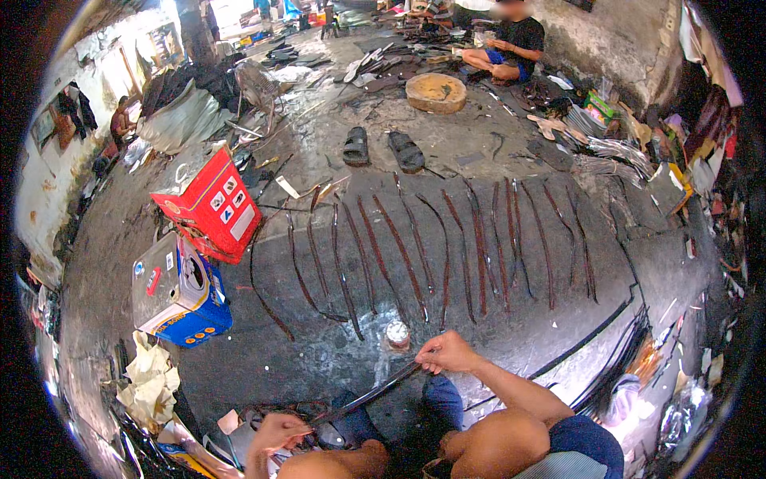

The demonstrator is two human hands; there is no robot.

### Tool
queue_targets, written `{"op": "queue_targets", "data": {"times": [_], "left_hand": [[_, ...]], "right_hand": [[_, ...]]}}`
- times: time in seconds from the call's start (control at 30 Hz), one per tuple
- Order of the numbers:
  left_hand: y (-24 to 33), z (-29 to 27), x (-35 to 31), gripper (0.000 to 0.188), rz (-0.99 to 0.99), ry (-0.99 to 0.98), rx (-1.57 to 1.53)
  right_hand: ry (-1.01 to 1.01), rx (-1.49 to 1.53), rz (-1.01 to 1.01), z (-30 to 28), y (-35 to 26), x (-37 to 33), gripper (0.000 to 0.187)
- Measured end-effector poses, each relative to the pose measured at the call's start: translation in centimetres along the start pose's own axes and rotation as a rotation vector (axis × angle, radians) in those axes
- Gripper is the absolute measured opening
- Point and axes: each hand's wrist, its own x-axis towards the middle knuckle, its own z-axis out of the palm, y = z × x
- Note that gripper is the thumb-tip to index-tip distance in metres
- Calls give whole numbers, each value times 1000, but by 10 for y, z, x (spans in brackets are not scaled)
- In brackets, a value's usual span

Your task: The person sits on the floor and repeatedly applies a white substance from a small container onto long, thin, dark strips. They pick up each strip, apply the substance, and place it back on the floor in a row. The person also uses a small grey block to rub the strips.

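A long dark glossy strip (365, 397) stretches slantwise between my two hands above my lap. Its upper right end is pinched between the thumb and fingers of my right hand (447, 353). Lower down, my left hand (277, 433) has closed on the opposite end. Just beyond the strip stands a small round pot (397, 335) with a whitish top. Several narrow dark and reddish-brown strips (399, 247) lie roughly side by side on the grey floor sheet (327, 371) in front of me.
To the left stand a red box (211, 207) and a blue-and-silver tin (183, 289), with crumpled paper (149, 382) nearby. Black strips (610, 375) are heaped at right. Farther off are two sandals (356, 147), a round wooden block (436, 93) and a seated person (515, 44).
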Motion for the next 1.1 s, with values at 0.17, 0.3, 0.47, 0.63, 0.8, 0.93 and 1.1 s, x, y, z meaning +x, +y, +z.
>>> {"op": "queue_targets", "data": {"times": [0.17, 0.3, 0.47, 0.63, 0.8, 0.93, 1.1], "left_hand": [[-82, -70, -11, 17, -171, -1, 461], [-19, 0, 8, 37, 270, 319, 1095], [17, 131, 105, 46, 486, -174, -98], [17, 147, 144, 20, 466, -142, 40], [21, 128, 155, 15, 428, 151, 65], [24, 96, 179, 19, 548, 517, 178], [69, 105, 202, 13, 415, 210, -120]], "right_hand": [[-61, 5, -60, 9, 9, 9, 20], [-211, -197, -220, 44, 11, 9, 24], [-239, -152, -62, 73, 3, 10, 27], [-116, 90, 24, 46, 41, 13, 27], [492, -330, -36, 29, 38, 17, 53], [652, -503, -342, 40, -7, 32, 75], [482, -584, -420, 31, 5, 55, 57]]}}
